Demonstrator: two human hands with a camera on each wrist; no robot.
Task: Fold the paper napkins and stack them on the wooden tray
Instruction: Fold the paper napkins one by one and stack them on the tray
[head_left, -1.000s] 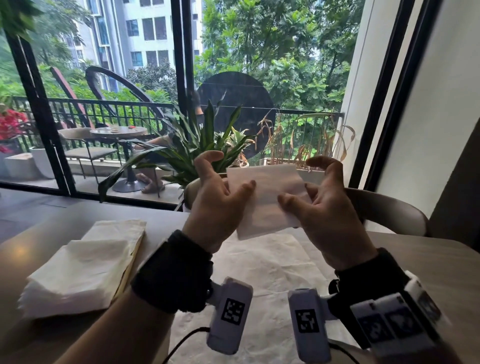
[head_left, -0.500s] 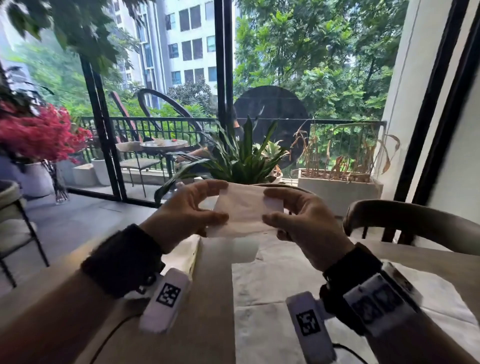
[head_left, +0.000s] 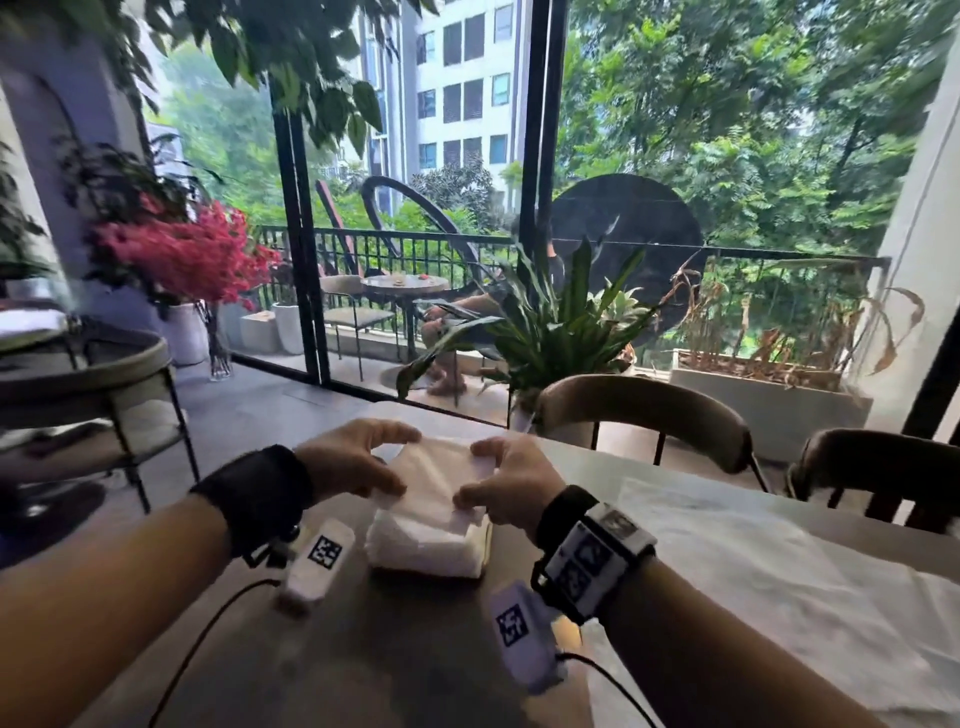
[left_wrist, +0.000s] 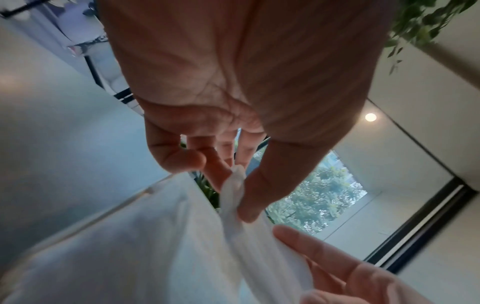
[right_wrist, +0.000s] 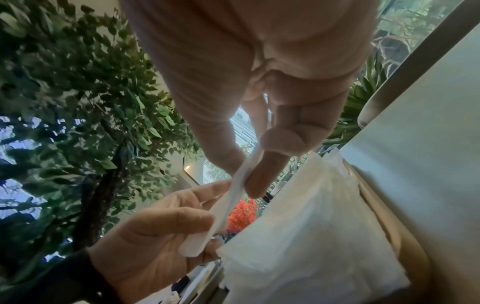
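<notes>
Both hands, left (head_left: 358, 457) and right (head_left: 511, 486), pinch the napkin (head_left: 436, 473) directly above the stack (head_left: 426, 543); long axis runs 9-to-3.

Napkin stack (head_left: 423, 540) blocks centre; chair (head_left: 644, 415) beyond table edge.

Wooden tray (head_left: 487, 540) mostly hidden under napkin stack (head_left: 423, 545); only thin edge shows. Head view motion-blurred.
</notes>
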